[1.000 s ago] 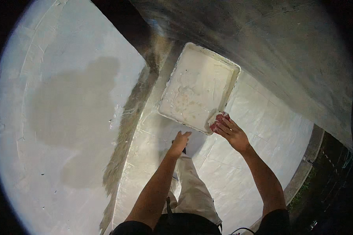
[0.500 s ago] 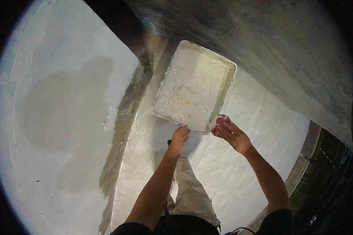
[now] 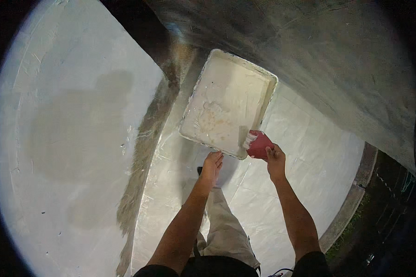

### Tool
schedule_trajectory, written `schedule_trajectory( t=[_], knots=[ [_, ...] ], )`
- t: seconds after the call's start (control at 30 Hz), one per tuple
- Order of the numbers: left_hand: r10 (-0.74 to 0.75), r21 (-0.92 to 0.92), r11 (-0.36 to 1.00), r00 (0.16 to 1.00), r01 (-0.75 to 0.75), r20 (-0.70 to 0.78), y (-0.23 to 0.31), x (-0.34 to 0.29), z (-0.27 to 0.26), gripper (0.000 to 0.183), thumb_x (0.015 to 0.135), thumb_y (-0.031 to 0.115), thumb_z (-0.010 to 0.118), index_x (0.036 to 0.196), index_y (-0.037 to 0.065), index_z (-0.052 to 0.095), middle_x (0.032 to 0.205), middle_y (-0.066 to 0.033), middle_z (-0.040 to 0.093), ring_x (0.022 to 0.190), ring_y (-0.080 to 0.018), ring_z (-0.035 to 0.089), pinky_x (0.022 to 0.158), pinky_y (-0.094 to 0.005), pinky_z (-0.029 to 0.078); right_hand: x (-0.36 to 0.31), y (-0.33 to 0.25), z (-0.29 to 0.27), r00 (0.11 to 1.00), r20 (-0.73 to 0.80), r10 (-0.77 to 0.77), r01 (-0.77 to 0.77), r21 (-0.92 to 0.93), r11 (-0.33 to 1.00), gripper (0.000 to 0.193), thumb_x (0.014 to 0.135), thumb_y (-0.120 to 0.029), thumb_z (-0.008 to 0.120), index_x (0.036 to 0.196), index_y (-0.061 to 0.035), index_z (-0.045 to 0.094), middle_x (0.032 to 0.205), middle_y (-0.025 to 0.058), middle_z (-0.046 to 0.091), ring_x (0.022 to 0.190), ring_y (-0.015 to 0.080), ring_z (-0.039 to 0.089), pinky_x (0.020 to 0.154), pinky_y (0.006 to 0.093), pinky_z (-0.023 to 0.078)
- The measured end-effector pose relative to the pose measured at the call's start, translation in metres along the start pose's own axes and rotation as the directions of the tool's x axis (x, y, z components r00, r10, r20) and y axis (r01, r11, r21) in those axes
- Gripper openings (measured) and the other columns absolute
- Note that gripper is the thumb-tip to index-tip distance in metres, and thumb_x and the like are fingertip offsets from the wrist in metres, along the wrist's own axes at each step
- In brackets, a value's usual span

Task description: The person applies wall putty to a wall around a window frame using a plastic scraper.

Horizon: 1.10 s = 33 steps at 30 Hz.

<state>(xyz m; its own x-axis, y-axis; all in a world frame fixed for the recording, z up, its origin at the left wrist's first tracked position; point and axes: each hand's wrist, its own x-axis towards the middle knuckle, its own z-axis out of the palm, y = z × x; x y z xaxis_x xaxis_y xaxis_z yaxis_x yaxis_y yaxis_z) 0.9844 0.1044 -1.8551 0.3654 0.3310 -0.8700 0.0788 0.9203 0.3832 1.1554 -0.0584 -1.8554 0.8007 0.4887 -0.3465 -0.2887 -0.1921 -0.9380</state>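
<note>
A white rectangular tray (image 3: 235,99), its inside coated with wet white paste, is tilted in front of me. At its near rim, my left hand (image 3: 212,165) grips the edge, its fingers partly hidden by the tray. My right hand (image 3: 275,161) is closed around a flat red plastic spreader (image 3: 260,145). White paste clings to the spreader's left edge, which overlaps the tray's near right corner; whether they touch I cannot tell. A shadow of the spreader falls inside the tray.
A large pale wall surface (image 3: 78,194) fills the left, with a rough grey-brown strip (image 3: 141,157) along its edge. Glossy pale sheeting (image 3: 305,184) covers the floor. Dark grey sheeting (image 3: 337,69) hangs at upper right. A curb (image 3: 351,203) borders dark ground on the right.
My right hand has turned, so the red spreader's flat face now shows and its edge sits over the tray's corner. The tray and my left hand have barely moved.
</note>
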Motion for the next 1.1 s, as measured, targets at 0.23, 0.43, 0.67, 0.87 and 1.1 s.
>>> schedule_trajectory(
  t=[0.23, 0.43, 0.67, 0.87, 1.1],
  knots=[
    [0.043, 0.002, 0.999, 0.998, -0.044, 0.045, -0.010, 0.005, -0.009, 0.048, 0.092, 0.032, 0.057, 0.129, 0.004, 0.049, 0.145, -0.0143, 0.046, 0.137, -0.0287, 0.039, 0.117, -0.0397, 0.022, 0.016, 0.051, -0.018, 0.986, 0.008, 0.169, -0.168, -0.047, 0.985, 0.024, 0.101, -0.018, 0.058, 0.113, 0.0023, 0.060, 0.103, 0.0075, 0.067, 0.090, 0.0167, 0.067, 0.081, 0.0345, 0.059],
    [0.029, 0.002, 1.000, 0.999, -0.029, 0.046, 0.001, -0.006, 0.002, 0.050, 0.091, 0.033, 0.058, 0.130, 0.002, 0.048, 0.145, -0.0161, 0.046, 0.138, -0.0286, 0.038, 0.118, -0.0415, 0.020, 0.010, 0.040, -0.035, 0.994, -0.005, 0.107, -0.107, 0.063, 0.992, 0.020, 0.098, -0.013, 0.059, 0.107, 0.0048, 0.062, 0.099, 0.0101, 0.067, 0.086, 0.0174, 0.067, 0.079, 0.0345, 0.060],
    [0.043, -0.012, 0.999, 0.998, -0.043, 0.040, -0.015, 0.009, -0.002, 0.054, 0.091, 0.031, 0.059, 0.134, 0.002, 0.046, 0.148, -0.0152, 0.044, 0.144, -0.0276, 0.031, 0.118, -0.0418, 0.020, -0.005, -0.004, -0.061, 0.992, -0.092, 0.085, -0.090, -0.044, 0.995, 0.016, 0.094, -0.012, 0.063, 0.102, 0.0024, 0.063, 0.090, 0.0083, 0.068, 0.078, 0.0129, 0.064, 0.070, 0.0313, 0.058],
    [0.008, 0.043, 0.999, 0.997, -0.011, 0.081, 0.001, -0.014, 0.004, 0.084, 0.093, 0.027, 0.059, 0.154, -0.002, 0.009, 0.155, -0.0165, 0.035, 0.146, -0.0291, 0.027, 0.119, -0.0418, 0.017, 0.018, -0.086, 0.008, 0.958, 0.082, -0.275, 0.242, -0.745, 0.621, 0.014, 0.085, -0.005, 0.062, 0.095, 0.0052, 0.061, 0.074, 0.0219, 0.068, 0.066, 0.0327, 0.069, 0.062, 0.0407, 0.055],
    [0.030, 0.074, 0.996, 0.990, -0.040, 0.135, -0.001, -0.007, -0.016, 0.100, 0.093, 0.029, 0.060, 0.153, -0.003, -0.014, 0.158, -0.0204, 0.027, 0.148, -0.0329, 0.022, 0.121, -0.0429, 0.013, 0.019, -0.068, 0.030, 0.960, 0.092, -0.266, 0.223, -0.826, 0.518, 0.012, 0.084, -0.006, 0.062, 0.088, 0.0046, 0.059, 0.068, 0.0229, 0.065, 0.062, 0.0387, 0.068, 0.056, 0.0440, 0.054]
  ],
)
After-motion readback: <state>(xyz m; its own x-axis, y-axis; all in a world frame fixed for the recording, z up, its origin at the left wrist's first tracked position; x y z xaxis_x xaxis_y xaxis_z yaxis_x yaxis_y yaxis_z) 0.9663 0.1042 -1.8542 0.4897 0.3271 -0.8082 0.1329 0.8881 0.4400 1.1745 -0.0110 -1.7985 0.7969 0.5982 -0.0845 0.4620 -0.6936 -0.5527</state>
